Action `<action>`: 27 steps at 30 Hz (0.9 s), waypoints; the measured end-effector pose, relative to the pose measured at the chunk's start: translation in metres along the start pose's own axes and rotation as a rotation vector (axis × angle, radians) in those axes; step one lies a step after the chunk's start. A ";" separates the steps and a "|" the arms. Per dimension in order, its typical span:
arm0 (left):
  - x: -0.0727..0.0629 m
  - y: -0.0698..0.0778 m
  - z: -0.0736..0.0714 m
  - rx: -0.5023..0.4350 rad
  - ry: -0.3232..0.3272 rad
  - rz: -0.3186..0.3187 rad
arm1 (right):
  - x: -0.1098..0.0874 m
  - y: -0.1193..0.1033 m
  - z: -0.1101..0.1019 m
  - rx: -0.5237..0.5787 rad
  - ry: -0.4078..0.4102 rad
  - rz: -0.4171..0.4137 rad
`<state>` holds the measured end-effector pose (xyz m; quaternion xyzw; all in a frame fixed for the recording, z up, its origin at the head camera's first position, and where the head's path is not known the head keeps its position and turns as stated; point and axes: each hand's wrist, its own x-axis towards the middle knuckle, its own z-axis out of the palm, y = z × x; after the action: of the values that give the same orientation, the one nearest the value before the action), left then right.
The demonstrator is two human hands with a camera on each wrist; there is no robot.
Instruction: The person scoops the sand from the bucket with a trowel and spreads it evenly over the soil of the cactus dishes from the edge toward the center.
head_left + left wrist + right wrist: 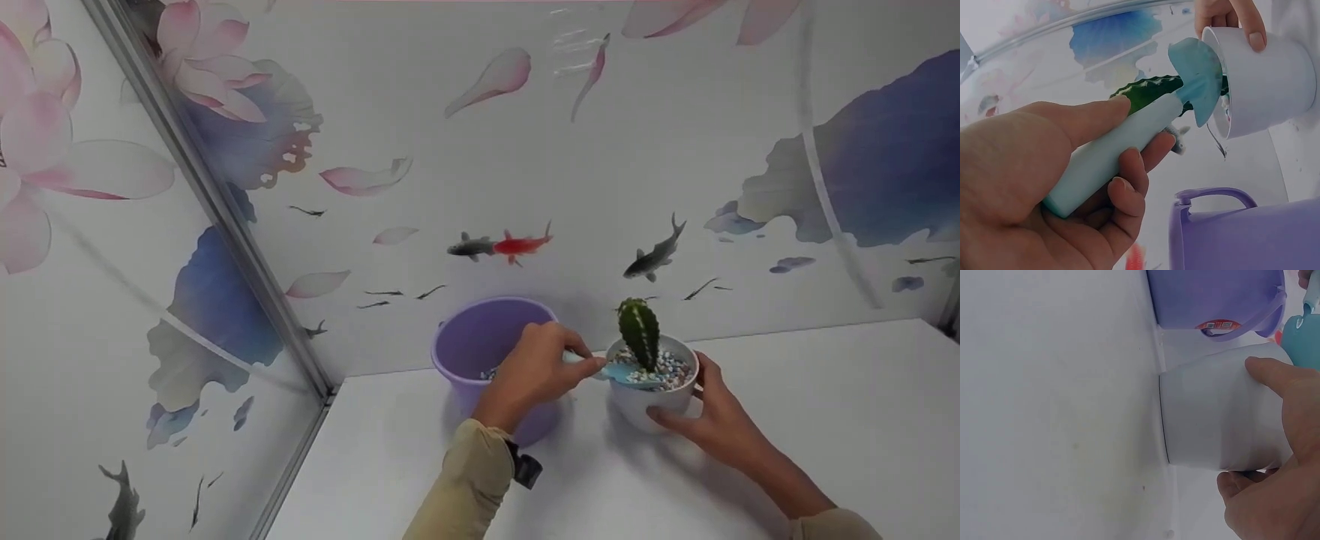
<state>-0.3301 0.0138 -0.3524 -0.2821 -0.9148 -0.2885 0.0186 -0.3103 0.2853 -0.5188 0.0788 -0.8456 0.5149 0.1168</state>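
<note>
My left hand (534,367) grips the pale blue handle of a small trowel (1199,79). The trowel's blade (634,375) is over the rim of a white flower pot (651,409), beside a green cactus (640,334) that stands upright in it. Multicoloured pebbles (675,369) surround the cactus base. On the pot's right side my right hand (724,416) holds the wall, its thumb (1269,373) at the front and the fingers curled around the far side. In the left wrist view the blade hides part of the cactus and the pot's mouth.
Left of the pot a purple bucket (450,349) with a handle (1219,194) stands on the white table (810,375); some pebbles (489,373) show inside it. Behind the table rises a wall panel (585,187) printed with fish and petals, and a metal-edged side panel (217,202) borders the left.
</note>
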 end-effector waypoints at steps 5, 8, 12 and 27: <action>-0.001 0.002 0.000 0.009 -0.001 -0.014 | 0.000 0.001 0.000 -0.001 0.002 -0.008; -0.002 0.003 0.000 0.017 0.008 -0.026 | 0.000 0.001 0.000 0.005 0.009 -0.022; -0.002 0.003 -0.001 0.051 0.022 -0.010 | 0.001 0.002 0.000 0.016 0.015 -0.035; -0.001 0.006 0.002 0.079 0.032 -0.010 | 0.000 0.003 0.001 0.011 0.008 -0.024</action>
<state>-0.3255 0.0182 -0.3517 -0.2721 -0.9263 -0.2569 0.0429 -0.3110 0.2855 -0.5217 0.0876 -0.8412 0.5185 0.1257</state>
